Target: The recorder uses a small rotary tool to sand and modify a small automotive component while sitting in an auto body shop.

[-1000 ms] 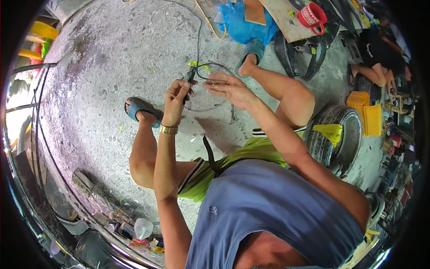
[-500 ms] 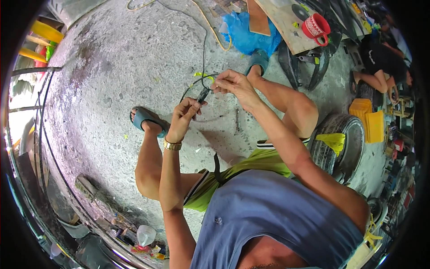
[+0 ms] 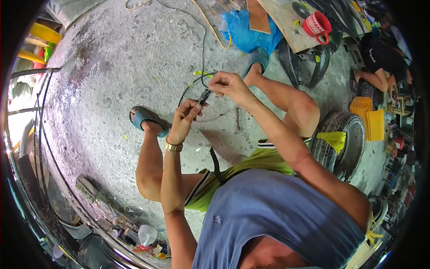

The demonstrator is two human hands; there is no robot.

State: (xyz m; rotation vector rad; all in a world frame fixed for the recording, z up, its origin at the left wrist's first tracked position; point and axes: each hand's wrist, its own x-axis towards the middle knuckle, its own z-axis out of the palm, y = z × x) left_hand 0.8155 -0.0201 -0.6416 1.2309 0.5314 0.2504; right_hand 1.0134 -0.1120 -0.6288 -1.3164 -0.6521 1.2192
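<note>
My left hand [image 3: 186, 117] grips a short, dark, tube-shaped cable piece [image 3: 204, 96] between thumb and fingers, its upper end tilted to the right. Close against that upper end, the thumb and fingertips of my right hand [image 3: 228, 88] are pinched together; what lies between them is too small to make out. A thin dark cable [image 3: 205, 49] runs down from the far side to the hands, and a black loop of cable [image 3: 184, 95] curves behind them. Yellow-green tape or scrap [image 3: 201, 73] shows at the loop.
A slim metal tool [image 3: 238, 120] lies on the concrete floor between my feet. To the right are a tyre [image 3: 329, 154] with a yellow cloth [image 3: 333, 142] and a board [image 3: 291, 33] bearing a red mug [image 3: 317, 26]. A blue plastic bag [image 3: 242, 33] sits beyond my right foot. Another person [image 3: 385, 62] crouches far right.
My right hand has shifted slightly left, bringing its pinched fingertips up to the end of the dark cable piece. The left hand has barely moved.
</note>
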